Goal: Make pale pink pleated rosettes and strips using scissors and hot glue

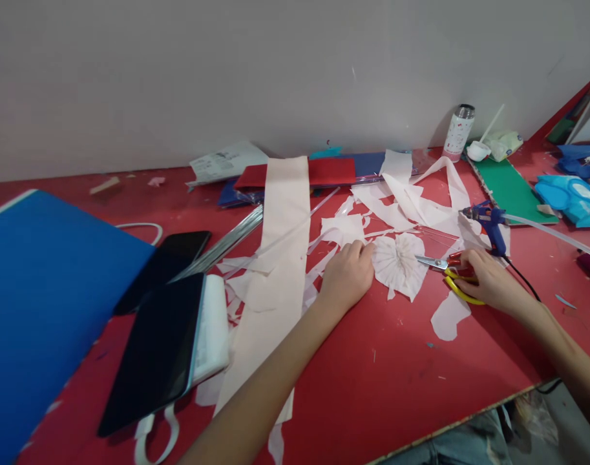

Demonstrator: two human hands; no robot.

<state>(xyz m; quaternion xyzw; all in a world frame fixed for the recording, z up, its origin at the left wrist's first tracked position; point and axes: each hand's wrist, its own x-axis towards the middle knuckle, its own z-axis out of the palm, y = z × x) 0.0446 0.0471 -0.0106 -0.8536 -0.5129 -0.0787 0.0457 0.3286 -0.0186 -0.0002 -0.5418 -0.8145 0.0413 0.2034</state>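
My left hand (349,271) is closed, gripping the left edge of a pale, pleated paper flower (400,261) just above the red table. In my right hand (486,278) is a pair of scissors (462,289) with yellow and red handles, my fingers closed round them. The blades point left, and their tips reach the flower's right edge. Below the scissors lies a loose pale petal-shaped piece (450,316). Behind my right hand is a blue glue gun (491,226) with a clear glue stick and a black cord.
A long pale paper strip (280,258) crosses the red table (353,387), with several paper scraps (396,200) behind the flower. To the left are a tablet (154,355), a phone (178,252) and a blue board (57,310). A bottle (458,134) stands by the wall.
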